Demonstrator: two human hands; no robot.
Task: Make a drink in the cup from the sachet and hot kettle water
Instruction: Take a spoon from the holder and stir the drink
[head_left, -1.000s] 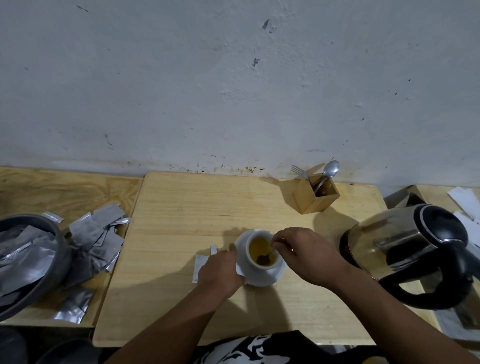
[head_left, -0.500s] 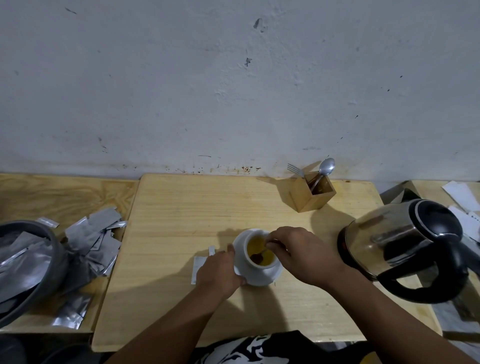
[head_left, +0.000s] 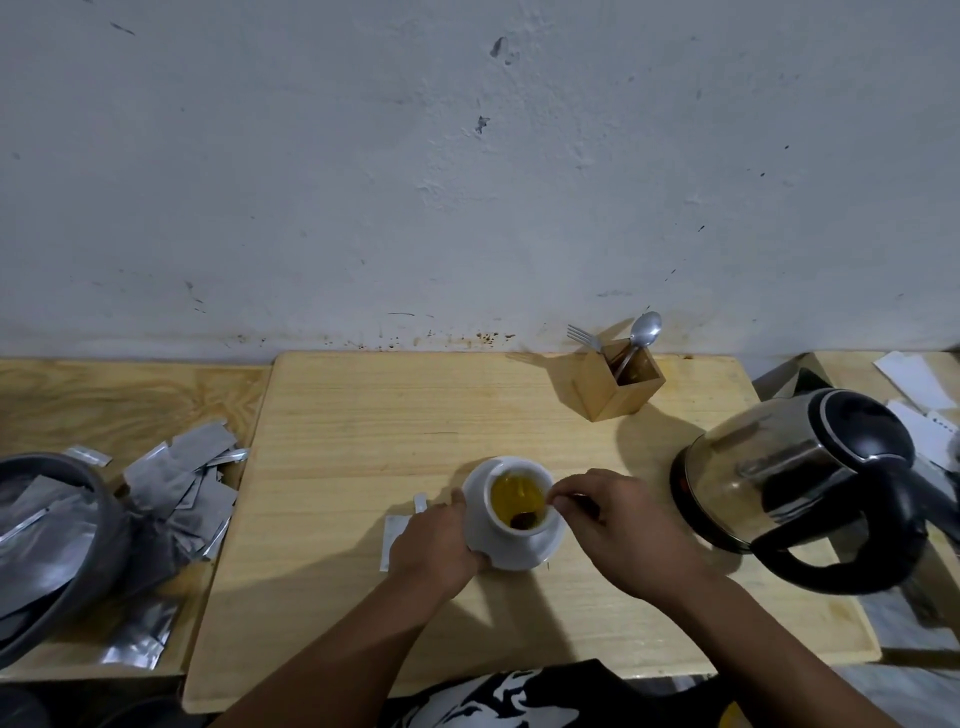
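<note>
A white cup (head_left: 480, 514) stands on a white saucer (head_left: 540, 553) in the middle of the wooden table (head_left: 363, 415). It holds yellow liquid (head_left: 514, 493) with a dark tea bag (head_left: 523, 519) sunk at the near side. My left hand (head_left: 431, 545) grips the cup's left wall. At the right rim my right hand (head_left: 623, 530) is pinched on what looks like the tea bag's string. A torn white sachet (head_left: 393, 530) lies flat, partly hidden under my left hand. The steel kettle (head_left: 779, 467) with a black handle stands to the right.
A wooden holder (head_left: 605, 392) with a spoon (head_left: 645, 328) and a fork (head_left: 583, 335) stands at the back near the wall. Several silver foil sachets (head_left: 182, 493) are heaped beside a dark bowl (head_left: 78, 545) on the left. White papers (head_left: 909, 379) lie at the far right.
The dark tea bag has shifted slightly inside the cup as my right hand's pinch moved along the rim. My left hand has stayed on the cup.
</note>
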